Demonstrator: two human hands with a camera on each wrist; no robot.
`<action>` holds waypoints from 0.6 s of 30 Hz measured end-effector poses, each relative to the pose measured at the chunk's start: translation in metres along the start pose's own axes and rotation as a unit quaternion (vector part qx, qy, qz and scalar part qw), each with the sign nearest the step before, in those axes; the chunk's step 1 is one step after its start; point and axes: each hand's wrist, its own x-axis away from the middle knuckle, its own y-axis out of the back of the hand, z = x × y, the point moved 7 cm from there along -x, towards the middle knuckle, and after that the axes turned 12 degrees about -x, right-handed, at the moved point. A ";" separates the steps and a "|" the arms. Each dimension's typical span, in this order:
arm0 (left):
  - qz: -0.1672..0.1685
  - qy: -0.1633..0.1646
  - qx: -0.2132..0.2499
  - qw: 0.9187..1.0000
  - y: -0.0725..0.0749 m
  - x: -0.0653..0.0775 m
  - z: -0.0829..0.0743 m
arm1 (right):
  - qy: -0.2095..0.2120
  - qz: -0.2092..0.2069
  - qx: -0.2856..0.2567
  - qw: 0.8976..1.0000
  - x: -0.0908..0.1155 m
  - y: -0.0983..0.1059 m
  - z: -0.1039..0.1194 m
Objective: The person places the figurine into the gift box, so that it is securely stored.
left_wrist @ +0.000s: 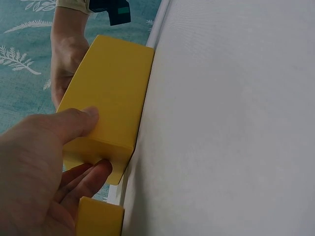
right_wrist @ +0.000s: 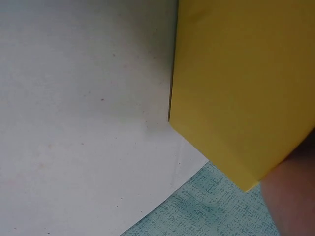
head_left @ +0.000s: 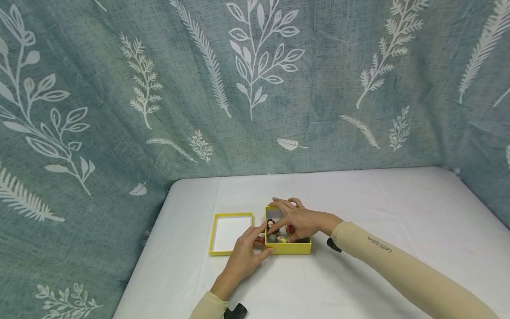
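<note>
A yellow box (head_left: pixel 290 249) stands without its lid on the white-covered table. Inside it lies a small dark-haired doll (head_left: pixel 271 223), partly hidden by the right hand, with a patch of yellow near its lower end. My left hand (head_left: pixel 246 252) grips the box's near left corner; the left wrist view shows the thumb pressing one yellow wall (left_wrist: pixel 113 83) and the fingers against the adjoining side. My right hand (head_left: pixel 303 220) reaches over the box with fingers spread, index finger straight and touching the doll, thumb down inside. Something red shows beneath its palm.
Left of the box lies the yellow-rimmed lid (head_left: pixel 221 253), its white inside facing up, close by the left hand. A white cloth (head_left: pixel 378 212) covers the table. Behind it hangs a green leaf-patterned curtain (head_left: pixel 318 88).
</note>
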 end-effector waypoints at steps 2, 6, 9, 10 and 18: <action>0.000 0.002 -0.002 1.000 0.000 0.000 0.000 | -0.002 0.001 0.002 1.000 -0.001 0.000 0.000; 0.001 0.003 -0.004 1.000 0.000 0.001 0.000 | -0.001 -0.001 0.008 1.000 0.000 -0.001 0.001; 0.002 0.003 -0.003 1.000 0.000 0.001 0.000 | 0.001 -0.007 0.006 1.000 0.001 -0.001 0.002; 0.002 0.003 -0.004 1.000 0.000 0.001 0.000 | 0.001 -0.010 0.005 1.000 0.001 -0.001 0.002; 0.000 0.001 -0.012 1.000 0.000 0.001 -0.001 | -0.004 -0.012 0.005 1.000 0.000 -0.002 0.000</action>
